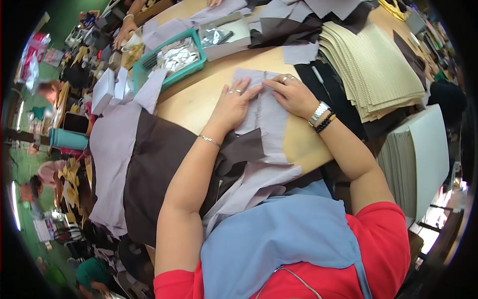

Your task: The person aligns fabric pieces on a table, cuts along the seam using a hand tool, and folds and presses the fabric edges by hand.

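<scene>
Tabletop (186,107), light and wood-coloured, spread out before a person wearing a red shirt (383,239) and a blue apron (279,239). Dark brown fabric (154,169) with a pale lilac border lay over its near left part. Cream textured sheets (373,70) were stacked at the far right, and a thick block of pale boards (430,154) stood nearer on that side. In the middle, directly in front of the person, was a narrow lilac cloth piece (274,124), lying flat under both hands; its long axis ran from near to far, the far end pointing away from the person and leaning slightly left, with a crease along its length. Beyond it to the left sat a teal basket (191,68) of small white pieces (179,55). The left hand (234,107) rested palm down with fingers extended, grasping nothing. The right hand (298,97) had its index finger stretched onto the cloth beside the left fingertips; whether its thumb pinched the fabric could not be told. A silver watch (319,112) circled the right wrist.
</scene>
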